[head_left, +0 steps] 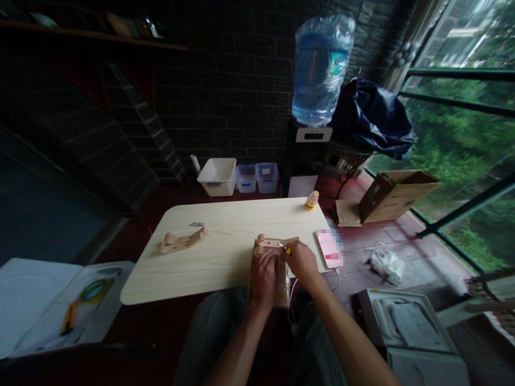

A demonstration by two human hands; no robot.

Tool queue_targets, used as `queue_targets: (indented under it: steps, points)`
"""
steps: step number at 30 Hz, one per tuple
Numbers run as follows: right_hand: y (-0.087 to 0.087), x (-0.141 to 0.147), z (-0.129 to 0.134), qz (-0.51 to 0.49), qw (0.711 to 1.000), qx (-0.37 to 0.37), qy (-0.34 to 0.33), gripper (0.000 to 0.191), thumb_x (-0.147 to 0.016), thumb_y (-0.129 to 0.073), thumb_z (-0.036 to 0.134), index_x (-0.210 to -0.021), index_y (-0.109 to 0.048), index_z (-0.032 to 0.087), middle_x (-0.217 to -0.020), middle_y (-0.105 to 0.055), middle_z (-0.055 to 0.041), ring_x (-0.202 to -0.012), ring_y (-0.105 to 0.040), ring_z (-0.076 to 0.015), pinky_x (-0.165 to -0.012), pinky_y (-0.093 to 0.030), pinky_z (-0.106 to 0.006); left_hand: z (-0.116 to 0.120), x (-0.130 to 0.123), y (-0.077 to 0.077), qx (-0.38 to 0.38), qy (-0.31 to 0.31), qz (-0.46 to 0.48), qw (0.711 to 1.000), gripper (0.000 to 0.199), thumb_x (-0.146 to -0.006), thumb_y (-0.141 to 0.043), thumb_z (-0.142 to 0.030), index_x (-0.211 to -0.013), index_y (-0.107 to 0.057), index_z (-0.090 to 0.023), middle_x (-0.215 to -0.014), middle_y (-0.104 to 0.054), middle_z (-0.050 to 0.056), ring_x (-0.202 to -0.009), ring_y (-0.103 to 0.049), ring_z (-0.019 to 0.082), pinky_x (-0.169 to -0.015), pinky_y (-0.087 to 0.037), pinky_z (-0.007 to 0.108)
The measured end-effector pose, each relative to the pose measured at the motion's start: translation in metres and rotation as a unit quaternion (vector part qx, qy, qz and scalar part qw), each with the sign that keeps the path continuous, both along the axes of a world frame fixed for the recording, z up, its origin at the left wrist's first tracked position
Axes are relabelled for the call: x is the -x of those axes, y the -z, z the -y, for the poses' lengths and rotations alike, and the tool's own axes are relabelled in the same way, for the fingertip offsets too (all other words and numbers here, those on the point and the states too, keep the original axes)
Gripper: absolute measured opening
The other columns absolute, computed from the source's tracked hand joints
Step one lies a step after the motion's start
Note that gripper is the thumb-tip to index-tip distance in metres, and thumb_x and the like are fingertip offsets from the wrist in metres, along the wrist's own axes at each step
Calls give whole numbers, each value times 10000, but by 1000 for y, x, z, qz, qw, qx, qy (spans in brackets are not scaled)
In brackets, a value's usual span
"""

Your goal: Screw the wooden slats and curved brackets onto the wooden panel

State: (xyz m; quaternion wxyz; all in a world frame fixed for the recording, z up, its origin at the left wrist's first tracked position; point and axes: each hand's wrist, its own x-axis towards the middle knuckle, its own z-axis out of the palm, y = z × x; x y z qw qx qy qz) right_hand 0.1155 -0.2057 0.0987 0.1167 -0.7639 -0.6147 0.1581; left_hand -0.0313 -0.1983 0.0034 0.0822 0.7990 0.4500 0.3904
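My right hand (300,261) gripped a yellow-handled tool (287,250).
Its tip was at the wooden piece (269,243) near the front of the desk (225,217); my left hand (263,276) lay on the wrapped bundle (283,292), whether closed I couldn't tell.

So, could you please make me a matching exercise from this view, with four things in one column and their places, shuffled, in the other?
Things:
1. Yellow-handled screwdriver
2. Large blue water bottle
3. Open cardboard box
4. Small clear-and-yellow bottle

Places:
A. On the floor beside the window
B. Near the far right corner of the pale wooden table
C. In the right hand
D. On top of the black water dispenser

Right pairs: 1-C, 2-D, 3-A, 4-B
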Motion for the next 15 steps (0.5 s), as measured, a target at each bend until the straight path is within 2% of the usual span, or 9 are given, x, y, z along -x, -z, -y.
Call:
queue_targets:
  steps: [3,5,10,15]
  points:
    - [8,-13,8,-21,994,-77,70,283,-983,-552,423,-1141,-710,250,-1080,-717,-96,-921,-701,-200,-744,-451,-261,2,-7,0,-9,-34,8,999,280,-979,-477,-115,-1146,-695,-168,-1202,-729,106,-1175,-663,235,-1045,-554,462]
    - [18,-21,15,-35,991,-97,90,319,-980,-548,463,-1125,-697,221,-1016,-721,-106,-884,-701,-208,-713,-440,-261,2,-11,0,-19,-47,15,999,228,-983,-514,-152,-1099,-710,-167,-1168,-742,105,-1140,-681,235,-1033,-556,457]
    - [47,-26,27,-100,984,-109,95,350,-963,-536,547,-1013,-658,223,-772,-729,-54,-732,-691,-215,-622,-394,-258,-1,-16,3,-27,-48,23,998,194,-987,-549,-200,-1080,-718,-179,-1130,-756,97,-1112,-693,233,-1040,-546,466]
    - [57,-27,26,-161,973,-133,95,325,-944,-546,539,-946,-650,232,-712,-718,-39,-659,-674,-208,-587,-383,-257,-3,-13,4,-19,-30,11,999,196,-991,-548,-203,-1086,-718,-185,-1156,-751,92,-1129,-688,227,-1045,-547,459]
